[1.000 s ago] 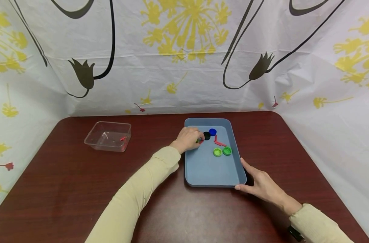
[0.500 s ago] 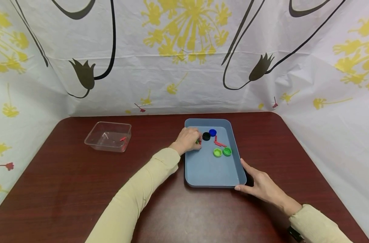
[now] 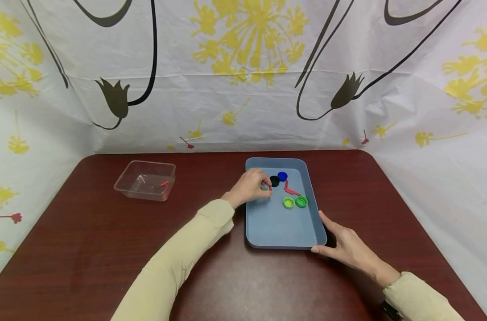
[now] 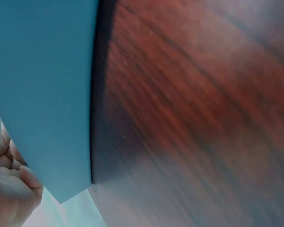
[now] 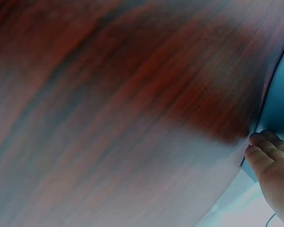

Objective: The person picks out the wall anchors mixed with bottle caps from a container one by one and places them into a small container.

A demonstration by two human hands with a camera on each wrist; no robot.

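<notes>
My left hand (image 3: 249,186) is over the left side of a blue-grey tray (image 3: 285,232), pinching a small red stick (image 3: 270,187) between thumb and fingers. A green cap (image 3: 262,187) shows partly behind those fingers. Just right of them lie a black cap (image 3: 274,181) and a blue cap (image 3: 282,176). Several more red sticks (image 3: 292,192) lie mid-tray, above a lime green cap (image 3: 289,203) and a darker green cap (image 3: 301,201). My right hand (image 3: 349,245) touches the tray's near right corner, fingers extended along its side and thumb at the front edge.
A clear plastic container (image 3: 145,180) stands at the back left of the dark red-brown table (image 3: 87,240), with a few red sticks (image 3: 164,183) inside. A patterned white curtain (image 3: 243,111) hangs behind the table and along both sides.
My left hand has shifted slightly, and the red stick between its fingers now shows more plainly. The right hand stays at the tray corner. The whole head view has moved a little.
</notes>
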